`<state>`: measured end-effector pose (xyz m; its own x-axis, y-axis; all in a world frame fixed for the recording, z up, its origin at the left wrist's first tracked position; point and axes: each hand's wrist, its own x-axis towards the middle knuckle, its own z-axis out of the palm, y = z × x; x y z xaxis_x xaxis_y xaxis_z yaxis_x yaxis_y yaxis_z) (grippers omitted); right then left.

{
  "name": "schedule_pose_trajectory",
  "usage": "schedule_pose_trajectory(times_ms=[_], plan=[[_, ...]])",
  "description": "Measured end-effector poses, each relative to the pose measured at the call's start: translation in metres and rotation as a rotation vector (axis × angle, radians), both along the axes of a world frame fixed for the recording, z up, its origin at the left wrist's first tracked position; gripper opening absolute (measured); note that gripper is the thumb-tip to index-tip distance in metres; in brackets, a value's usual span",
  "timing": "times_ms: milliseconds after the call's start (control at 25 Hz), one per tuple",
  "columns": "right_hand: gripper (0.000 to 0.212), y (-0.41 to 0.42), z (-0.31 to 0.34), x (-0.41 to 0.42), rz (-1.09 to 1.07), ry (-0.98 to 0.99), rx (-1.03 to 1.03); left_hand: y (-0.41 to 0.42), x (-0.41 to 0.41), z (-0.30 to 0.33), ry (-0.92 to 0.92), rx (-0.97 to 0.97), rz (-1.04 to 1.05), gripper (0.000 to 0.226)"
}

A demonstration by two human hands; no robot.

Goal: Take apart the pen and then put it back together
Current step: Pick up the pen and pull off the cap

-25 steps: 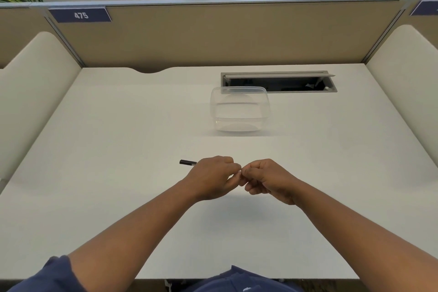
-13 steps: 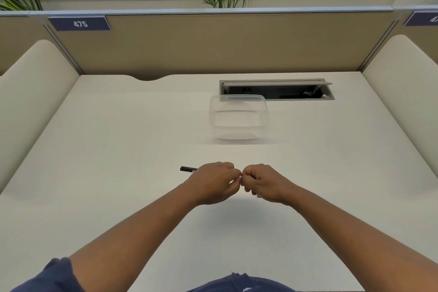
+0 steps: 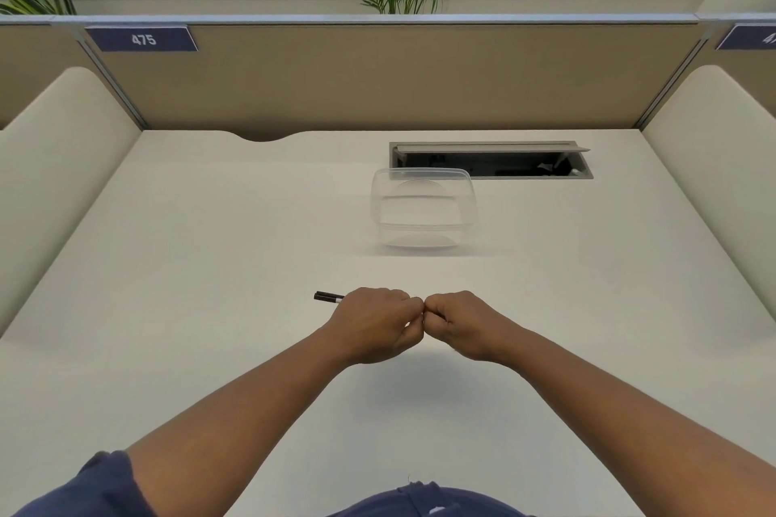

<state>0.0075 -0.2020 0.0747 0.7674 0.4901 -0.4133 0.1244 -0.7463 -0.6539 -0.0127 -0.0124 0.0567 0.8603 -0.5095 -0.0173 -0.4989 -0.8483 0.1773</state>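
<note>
A black pen (image 3: 328, 297) with a white band pokes out to the left of my left hand (image 3: 373, 321), which is closed around its barrel. My right hand (image 3: 464, 323) is curled shut against the left one, knuckles touching, fingers pinched at the pen's hidden right end. Both hands hover just above the white desk (image 3: 210, 306) near its middle. Most of the pen is hidden inside the two fists, so I cannot tell whether its parts are joined or apart.
A clear plastic container (image 3: 423, 208) stands on the desk beyond my hands. Behind it an open cable hatch (image 3: 491, 160) is set into the desk. Tan partition walls with padded side panels enclose the desk.
My two hands have drawn closer until the knuckles meet. The view has tilted up slightly; the pen's black end still sticks out to the left.
</note>
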Motion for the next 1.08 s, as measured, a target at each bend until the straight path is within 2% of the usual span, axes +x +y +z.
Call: schedule_pose_trajectory(times_ms=[280,440,640,840,1080], plan=[[0.026,-0.0004,0.0030,-0.0025,0.056,-0.001,-0.016,0.0035,-0.0037,-0.0017,0.031,-0.008,-0.011,0.023],[0.032,-0.0010,0.0009,-0.0010,-0.015,0.023,0.011,0.0035,-0.0030,0.0006,0.066,-0.038,0.006,0.020],[0.028,-0.0012,-0.0024,-0.0020,-0.033,0.032,0.012,-0.0003,-0.0014,0.0000,0.066,-0.005,0.000,0.025],[0.029,-0.0033,-0.0036,-0.0027,0.013,-0.053,-0.025,-0.0024,-0.0010,-0.0028,0.139,-0.029,0.009,0.026],[0.025,-0.0054,-0.0061,-0.0038,-0.125,-0.032,0.071,-0.0046,0.0005,0.0024,0.198,-0.083,0.088,0.027]])
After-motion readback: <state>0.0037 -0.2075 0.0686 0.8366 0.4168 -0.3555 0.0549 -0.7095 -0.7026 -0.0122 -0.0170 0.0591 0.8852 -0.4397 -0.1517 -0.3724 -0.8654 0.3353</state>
